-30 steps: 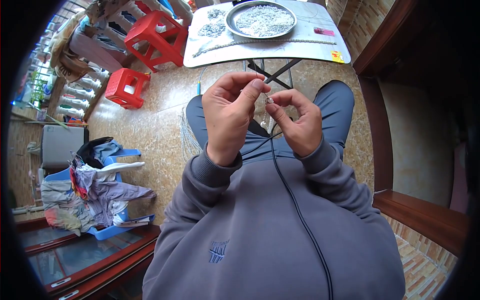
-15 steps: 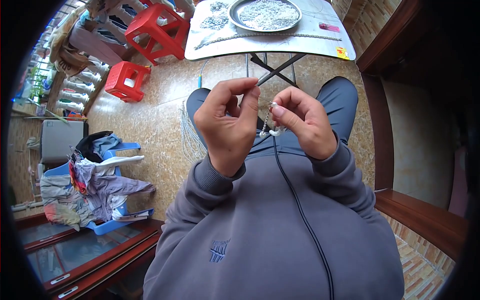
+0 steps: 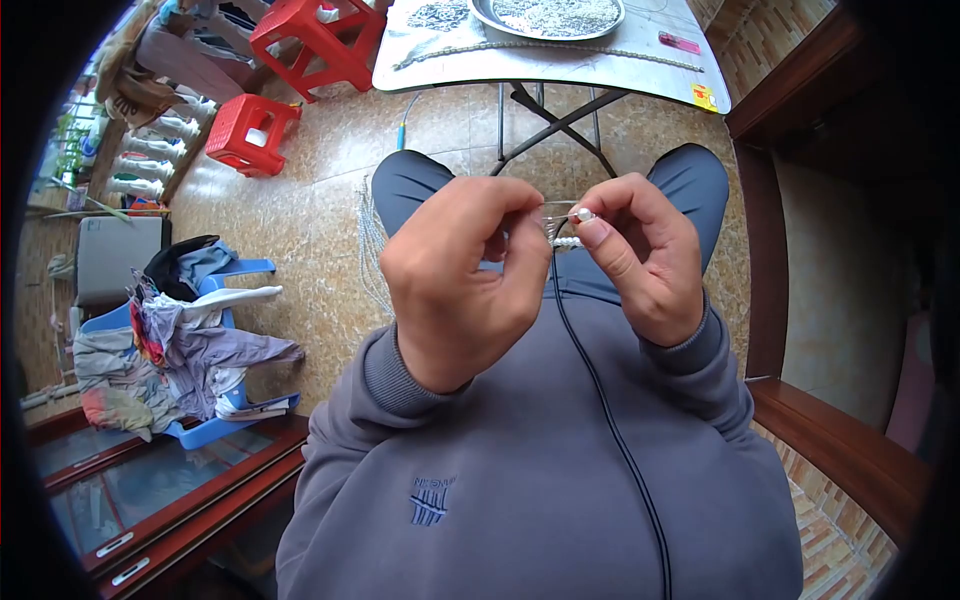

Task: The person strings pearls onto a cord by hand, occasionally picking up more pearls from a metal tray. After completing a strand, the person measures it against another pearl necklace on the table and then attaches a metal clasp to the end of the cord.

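Observation:
In front of my lap, both hands are raised close together. My right hand [image 3: 645, 255] pinches a strand of small beads [image 3: 567, 242] between thumb and forefinger. A whitish bead [image 3: 585, 214] shows at its fingertips, and part of the strand hangs below. Just to the left, my left hand [image 3: 465, 285] is closed in a pinch, its fingertips partly turned away. A fine, pale thread [image 3: 562, 203] spans the small gap between the two hands. The strand's far end is hidden behind the fingers.
Ahead stands a folding table [image 3: 450, 70] bearing a metal tray [image 3: 545, 38] of small beads, a long beaded strand [image 3: 640, 60] and a pink item [image 3: 680, 43]. Red stools [image 3: 235, 130] and a blue chair with clothes [image 3: 190, 360] stand left. A black cable [image 3: 600, 400] runs down my front.
My left hand has moved down and right, nearer my right hand, which has shifted slightly right. The dangling beads have swung up close to the fingers. The table sits higher in view.

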